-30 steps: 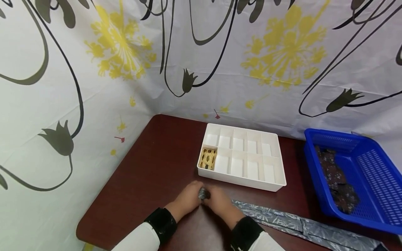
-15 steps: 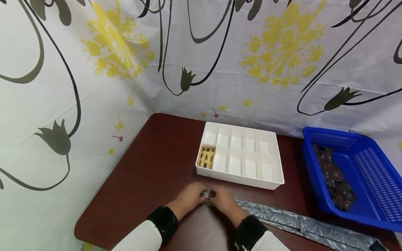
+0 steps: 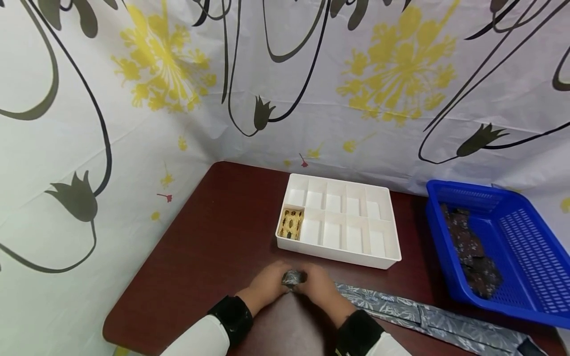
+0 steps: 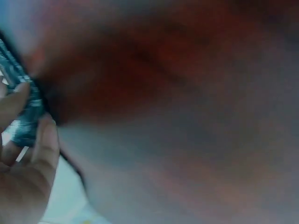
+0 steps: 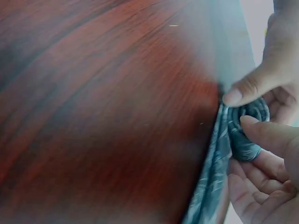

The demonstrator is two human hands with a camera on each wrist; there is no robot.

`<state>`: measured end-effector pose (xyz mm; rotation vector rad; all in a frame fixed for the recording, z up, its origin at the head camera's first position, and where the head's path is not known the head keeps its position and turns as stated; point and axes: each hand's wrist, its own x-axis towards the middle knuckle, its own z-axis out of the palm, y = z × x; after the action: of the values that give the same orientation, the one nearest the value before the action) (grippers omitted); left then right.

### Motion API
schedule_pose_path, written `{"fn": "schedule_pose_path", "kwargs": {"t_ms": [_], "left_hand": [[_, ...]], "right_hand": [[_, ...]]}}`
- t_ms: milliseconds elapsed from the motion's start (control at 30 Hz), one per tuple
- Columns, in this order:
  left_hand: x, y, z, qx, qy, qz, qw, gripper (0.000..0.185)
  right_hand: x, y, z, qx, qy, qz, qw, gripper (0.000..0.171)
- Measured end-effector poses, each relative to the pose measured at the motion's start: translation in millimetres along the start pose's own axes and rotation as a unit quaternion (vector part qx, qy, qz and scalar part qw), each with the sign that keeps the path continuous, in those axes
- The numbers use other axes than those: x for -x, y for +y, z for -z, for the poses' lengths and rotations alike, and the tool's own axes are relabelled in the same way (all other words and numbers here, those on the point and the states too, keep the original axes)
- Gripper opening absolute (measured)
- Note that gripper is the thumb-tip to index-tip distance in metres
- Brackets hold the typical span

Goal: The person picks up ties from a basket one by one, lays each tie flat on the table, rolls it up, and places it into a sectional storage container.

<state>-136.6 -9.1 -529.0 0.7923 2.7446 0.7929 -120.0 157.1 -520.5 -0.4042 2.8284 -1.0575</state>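
Showing wider than a second ago between left hand (image 3: 269, 282) and right hand (image 3: 318, 284): a roll (image 3: 292, 278) at one end of a gray patterned strip (image 3: 394, 309). Otherwise lies flat along the dark red surface (image 3: 209, 247), long axis slanting from the hands toward the near right, broadening to a dark end. Passes the near sides of a blue basket (image 3: 443, 257) holding dark cloth (image 3: 467, 244) and a white compartment tray (image 3: 334, 252). Grips the roll from both sides with curled fingers, spiral end visible in the right wrist view. Blocked by the right hand in the head view: the join. In the tray's near-left compartment: yellow patterned piece (image 3: 291, 224).
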Motion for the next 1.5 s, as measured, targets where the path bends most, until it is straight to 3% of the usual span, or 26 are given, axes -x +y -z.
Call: {"fn": "schedule_pose_path", "kwargs": {"t_ms": [100, 200, 333, 467, 533, 633, 733, 867, 967, 1033, 1100, 1233, 1367, 1433, 1500], "left_hand": [[-0.1, -7.7, -3.0, 0.073, 0.005, -0.006, 0.9973, 0.036], [-2.5, -9.6, -3.3, 0.082, 0.006, -0.019, 0.9964, 0.030], [-7.4, -0.1, 1.2, -0.026, -0.008, -0.024, 0.9993, 0.019], [-11.4, 19.2, 6.6, -0.137, -0.034, 0.010, 0.9900, 0.014], [-12.4, 28.0, 7.6, -0.163, -0.043, 0.037, 0.9850, 0.012], [-12.2, 34.7, 7.5, -0.166, -0.050, 0.064, 0.9829, 0.013], [-9.4, 29.8, 6.4, -0.122, -0.039, 0.063, 0.9897, 0.019], [-4.3, 6.8, 0.6, 0.009, -0.008, 0.027, 0.9996, 0.031], [-1.8, -6.4, -3.4, 0.124, -0.002, 0.010, 0.9923, 0.035], [-1.8, -9.8, -4.9, 0.159, -0.001, 0.005, 0.9873, 0.032], [-3.1, -7.6, -3.6, 0.137, 0.001, -0.006, 0.9906, 0.024], [-8.2, 6.6, 1.4, 0.002, 0.010, -0.016, 0.9998, 0.017], [-12.3, 28.1, 5.6, -0.090, -0.011, 0.043, 0.9949, 0.013], [-13.7, 35.3, 5.5, -0.105, -0.020, 0.069, 0.9918, 0.015], [-13.8, 37.2, 4.2, -0.110, -0.029, 0.073, 0.9908, 0.016]], "right_hand": [[1.4, 5.9, -1.1, -0.035, 0.003, -0.008, 0.999, 0.023], [2.5, 8.9, -2.5, -0.045, 0.007, -0.008, 0.999, 0.024], [3.5, 8.8, -4.7, -0.005, 0.018, 0.008, 1.000, 0.028], [4.5, 3.0, -4.6, 0.039, 0.030, 0.021, 0.999, 0.039], [5.0, -1.4, -3.8, 0.050, 0.033, 0.022, 0.998, 0.042], [5.2, -7.3, -2.7, 0.056, 0.030, 0.013, 0.998, 0.037], [4.9, -7.2, -4.4, 0.050, 0.029, 0.001, 0.998, 0.030], [5.2, 1.8, -7.1, -0.002, 0.029, -0.003, 1.000, 0.029], [6.6, 7.9, -6.5, -0.048, 0.018, -0.016, 0.999, 0.029], [7.4, 9.4, -5.1, -0.059, 0.009, -0.026, 0.998, 0.029], [7.7, 8.3, -3.2, -0.050, 0.004, -0.031, 0.998, 0.029], [7.5, 1.7, -0.2, 0.000, 0.010, -0.010, 1.000, 0.031], [7.5, -9.4, 1.1, 0.062, 0.030, 0.005, 0.998, 0.040], [7.2, -12.5, 0.8, 0.081, 0.041, 0.004, 0.996, 0.039], [7.1, -12.3, 0.2, 0.084, 0.050, 0.006, 0.995, 0.035]]}}
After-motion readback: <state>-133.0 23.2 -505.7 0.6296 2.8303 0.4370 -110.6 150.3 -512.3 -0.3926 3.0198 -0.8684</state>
